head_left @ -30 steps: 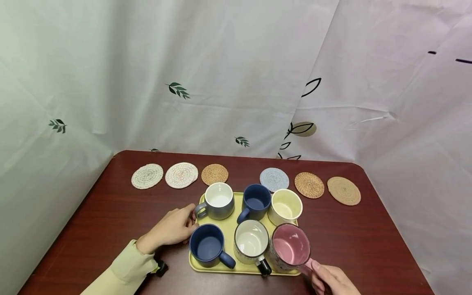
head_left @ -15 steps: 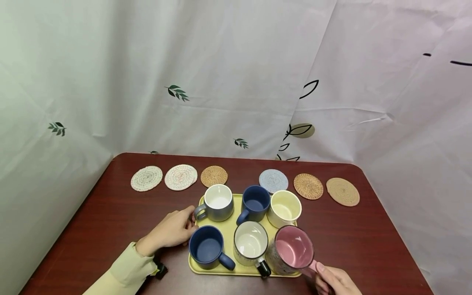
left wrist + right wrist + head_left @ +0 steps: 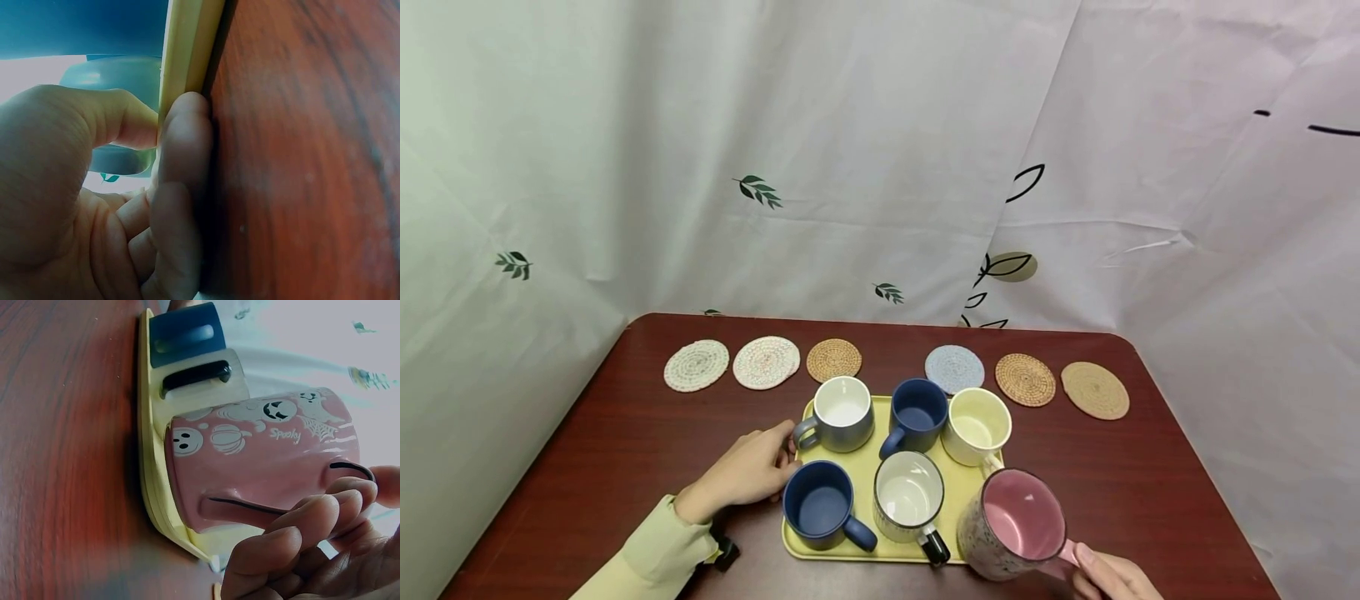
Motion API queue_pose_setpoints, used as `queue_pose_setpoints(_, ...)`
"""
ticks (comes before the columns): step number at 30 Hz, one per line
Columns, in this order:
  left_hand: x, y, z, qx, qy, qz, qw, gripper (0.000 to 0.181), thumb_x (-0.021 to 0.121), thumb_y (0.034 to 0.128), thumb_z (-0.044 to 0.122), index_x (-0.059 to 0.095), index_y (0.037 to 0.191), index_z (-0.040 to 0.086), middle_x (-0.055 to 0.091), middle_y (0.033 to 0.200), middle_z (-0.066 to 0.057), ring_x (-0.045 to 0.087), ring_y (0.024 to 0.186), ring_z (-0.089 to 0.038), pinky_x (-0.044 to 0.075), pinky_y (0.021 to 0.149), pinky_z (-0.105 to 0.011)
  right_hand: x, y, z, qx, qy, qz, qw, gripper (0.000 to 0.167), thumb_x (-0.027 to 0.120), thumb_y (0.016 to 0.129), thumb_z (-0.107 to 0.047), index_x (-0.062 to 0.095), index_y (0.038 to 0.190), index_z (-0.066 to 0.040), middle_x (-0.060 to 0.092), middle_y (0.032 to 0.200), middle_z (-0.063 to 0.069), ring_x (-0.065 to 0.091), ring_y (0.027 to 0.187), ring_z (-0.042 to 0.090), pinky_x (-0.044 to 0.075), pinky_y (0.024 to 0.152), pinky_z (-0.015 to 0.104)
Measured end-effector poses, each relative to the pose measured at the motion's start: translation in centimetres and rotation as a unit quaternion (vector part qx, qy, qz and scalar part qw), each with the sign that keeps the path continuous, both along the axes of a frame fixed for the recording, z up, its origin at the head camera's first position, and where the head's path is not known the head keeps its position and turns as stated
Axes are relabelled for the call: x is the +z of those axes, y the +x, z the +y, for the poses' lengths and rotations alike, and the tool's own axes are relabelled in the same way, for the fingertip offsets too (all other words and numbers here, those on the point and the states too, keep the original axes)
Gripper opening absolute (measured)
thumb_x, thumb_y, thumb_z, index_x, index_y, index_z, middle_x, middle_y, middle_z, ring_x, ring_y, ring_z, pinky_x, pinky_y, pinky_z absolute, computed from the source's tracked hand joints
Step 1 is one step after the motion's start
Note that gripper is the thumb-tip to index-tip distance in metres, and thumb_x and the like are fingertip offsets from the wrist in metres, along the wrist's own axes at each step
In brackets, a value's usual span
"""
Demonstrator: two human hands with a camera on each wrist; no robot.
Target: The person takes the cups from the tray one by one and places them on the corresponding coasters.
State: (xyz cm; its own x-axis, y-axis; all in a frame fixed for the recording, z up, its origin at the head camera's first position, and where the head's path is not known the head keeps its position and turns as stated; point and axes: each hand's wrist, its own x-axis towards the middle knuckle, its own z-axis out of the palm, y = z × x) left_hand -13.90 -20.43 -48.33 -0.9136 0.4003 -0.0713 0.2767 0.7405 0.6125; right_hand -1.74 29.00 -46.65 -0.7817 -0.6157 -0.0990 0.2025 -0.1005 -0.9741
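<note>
Right grip [image 3: 1112, 575] holds pink mug [image 3: 1017, 527] at tray's [image 3: 863, 463] near-right corner; left grip [image 3: 745, 467] pinches tray's left edge. Risk: inward swing could knock cream mug [image 3: 976, 427].

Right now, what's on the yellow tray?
A gray mug, two dark blue mugs, a cream mug and a white mug stand on the tray. The right hand holds the pink mug at one corner; whether it touches is unclear. The mugs hide the surface beneath them.
</note>
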Motion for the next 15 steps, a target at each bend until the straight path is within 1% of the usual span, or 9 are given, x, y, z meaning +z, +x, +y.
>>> queue_pose_setpoints(5, -0.1, 0.0, -0.1, -0.001, 0.001, 0.002, 1.0000, 0.016, 0.068, 0.0899, 0.017, 0.053, 0.095, 0.016, 0.054, 0.054, 0.015, 0.054, 0.043, -0.002, 0.044, 0.051, -0.022, 0.6, 0.1, 1.4, 0.006, -0.004, -0.071, 0.9975, 0.052, 0.010, 0.114, -0.027, 0.032, 0.076, 0.001, 0.020, 0.067, 0.023, 0.011, 0.053, 0.033, 0.007, 0.041, 0.036)
queue_pose_setpoints(9, -0.1, 0.0, 0.0, -0.002, 0.001, 0.003, 1.0000, 0.016, 0.068, 0.0898, 0.017, 0.053, 0.095, 0.016, 0.054, 0.054, 0.015, 0.054, 0.043, -0.002, 0.044, 0.051, -0.022, 1.1, -0.1, 2.2, 0.032, -0.044, -0.104, 0.9931, 0.052, 0.007, 0.114, -0.029, 0.033, 0.079, -0.001, 0.018, 0.068, 0.022, 0.009, 0.053, 0.031, 0.006, 0.043, 0.038)
queue_pose_setpoints(10, -0.1, 0.0, 0.0, -0.001, 0.001, 0.003, 1.0000, 0.016, 0.068, 0.0899, 0.017, 0.053, 0.095, 0.016, 0.053, 0.054, 0.015, 0.054, 0.043, -0.002, 0.044, 0.051, -0.022, 1.2, -0.1, 2.4, 0.040, -0.058, -0.117, 0.9907, 0.052, 0.009, 0.115, -0.031, 0.033, 0.080, -0.002, 0.017, 0.069, 0.022, 0.009, 0.053, 0.030, 0.006, 0.043, 0.039)
queue_pose_setpoints(12, -0.2, 0.0, 0.0, -0.001, 0.000, 0.003, 1.0000, 0.016, 0.068, 0.0901, 0.017, 0.053, 0.095, 0.016, 0.053, 0.053, 0.015, 0.054, 0.042, -0.002, 0.044, 0.051, -0.022, 1.4, -0.2, 2.8, 0.057, -0.084, -0.131, 0.9862, 0.051, 0.008, 0.114, -0.031, 0.034, 0.081, -0.002, 0.016, 0.070, 0.021, 0.009, 0.054, 0.029, 0.006, 0.044, 0.039)
queue_pose_setpoints(15, -0.2, 0.0, 0.0, -0.001, -0.001, 0.003, 1.0000, 0.016, 0.068, 0.0907, 0.017, 0.053, 0.096, 0.016, 0.053, 0.053, 0.015, 0.054, 0.042, -0.001, 0.044, 0.051, -0.022, 1.7, -0.3, 3.4, 0.069, -0.109, -0.150, 0.9802, 0.052, 0.008, 0.114, -0.033, 0.035, 0.083, -0.003, 0.015, 0.071, 0.020, 0.009, 0.055, 0.027, 0.005, 0.046, 0.040)
